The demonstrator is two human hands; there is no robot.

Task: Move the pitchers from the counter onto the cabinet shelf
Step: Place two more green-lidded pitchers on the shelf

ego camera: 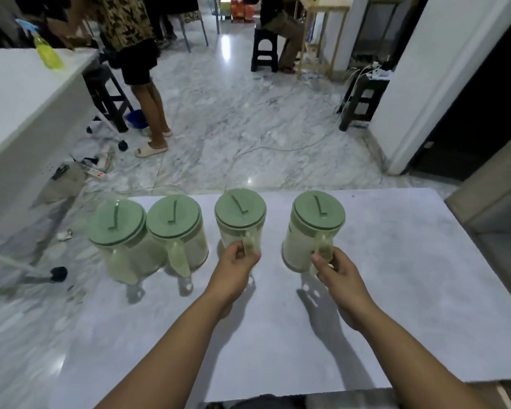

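Left hand [236, 261] and right hand [334, 268] each grip a pitcher handle.

No text, label, brand or number can be read anywhere. The pitchers' green lids [240, 208] carry only a moulded ridge, and the orange packages [242, 8] far beyond them are too blurred to read.

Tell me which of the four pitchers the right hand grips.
The rightmost pitcher, standing apart from the rest: the right hand closes on its handle; the left hand takes its neighbour.
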